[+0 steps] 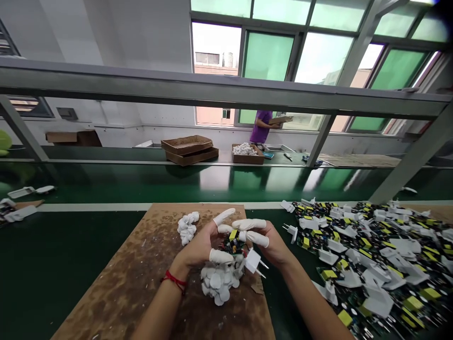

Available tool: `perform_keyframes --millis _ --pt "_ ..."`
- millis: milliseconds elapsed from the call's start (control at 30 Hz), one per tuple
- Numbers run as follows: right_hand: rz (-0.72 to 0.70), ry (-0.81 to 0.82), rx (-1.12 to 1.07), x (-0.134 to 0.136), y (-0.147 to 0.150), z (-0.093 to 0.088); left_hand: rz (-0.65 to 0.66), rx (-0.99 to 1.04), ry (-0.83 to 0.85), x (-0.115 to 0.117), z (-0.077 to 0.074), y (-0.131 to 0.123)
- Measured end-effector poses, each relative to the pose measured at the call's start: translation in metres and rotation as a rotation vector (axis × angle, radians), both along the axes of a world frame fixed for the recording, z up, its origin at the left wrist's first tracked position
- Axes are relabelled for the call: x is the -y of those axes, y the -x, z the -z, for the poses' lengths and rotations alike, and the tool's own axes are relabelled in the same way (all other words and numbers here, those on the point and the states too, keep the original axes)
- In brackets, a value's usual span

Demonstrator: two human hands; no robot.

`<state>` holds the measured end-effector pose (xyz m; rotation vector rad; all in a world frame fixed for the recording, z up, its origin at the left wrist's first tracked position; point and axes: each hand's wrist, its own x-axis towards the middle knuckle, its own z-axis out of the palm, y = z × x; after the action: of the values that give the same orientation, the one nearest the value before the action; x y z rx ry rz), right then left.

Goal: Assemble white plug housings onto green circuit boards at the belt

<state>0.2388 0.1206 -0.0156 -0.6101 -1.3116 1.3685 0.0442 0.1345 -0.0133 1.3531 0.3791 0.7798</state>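
Note:
My left hand (203, 245), with white finger cots and a red cord at the wrist, is closed on a small circuit board (232, 242) carrying a yellow component. A white two-pin plug piece (252, 261) sticks out at the board's right end, its pins pointing right. My right hand (271, 238), also in finger cots, grips the board's right side from above; its thumb is hidden. Right beneath the board lies a heap of flat white round pieces (217, 283). Farther back, a smaller white clump (187, 227) rests on the brown cardboard sheet (141, 283).
Many circuit boards with white plug pieces (371, 264) cover the bench at right. White parts (21, 212) lie at far left. Beyond the green conveyor belt (170, 182) stand cardboard trays (189, 148) and a box of white pieces (247, 153). A person in purple (261, 127) holds a tray.

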Motion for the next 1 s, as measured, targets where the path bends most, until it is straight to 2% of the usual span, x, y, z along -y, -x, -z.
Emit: perform_keyframes --millis 167,333,400,533,600,667,833,1000 --pt "-0.040 -0.091 0.071 -0.001 -0.002 0.000 0.029 0.002 0.039 0.001 -0.001 0.001" --pt "-0.083 -0.096 0.088 0.002 -0.001 -0.003 0.007 -0.039 0.042 0.003 -0.004 0.000" --pt "-0.149 -0.066 0.081 0.003 -0.001 -0.001 0.024 -0.064 0.031 0.007 -0.007 -0.002" --pt "-0.395 0.016 0.059 0.003 -0.003 0.007 0.138 -0.099 0.005 0.014 -0.015 -0.008" --pt "-0.443 0.026 0.027 0.002 -0.003 0.011 0.159 -0.106 -0.003 0.015 -0.016 -0.009" --pt "-0.404 0.015 0.008 0.002 -0.001 0.013 0.144 -0.095 0.010 0.014 -0.015 -0.008" --pt "-0.197 -0.098 -0.032 0.006 0.008 0.011 0.077 0.016 0.075 0.010 -0.009 -0.004" --pt "-0.265 -0.111 -0.115 0.011 0.009 0.012 0.092 0.156 0.113 0.010 -0.003 -0.006"
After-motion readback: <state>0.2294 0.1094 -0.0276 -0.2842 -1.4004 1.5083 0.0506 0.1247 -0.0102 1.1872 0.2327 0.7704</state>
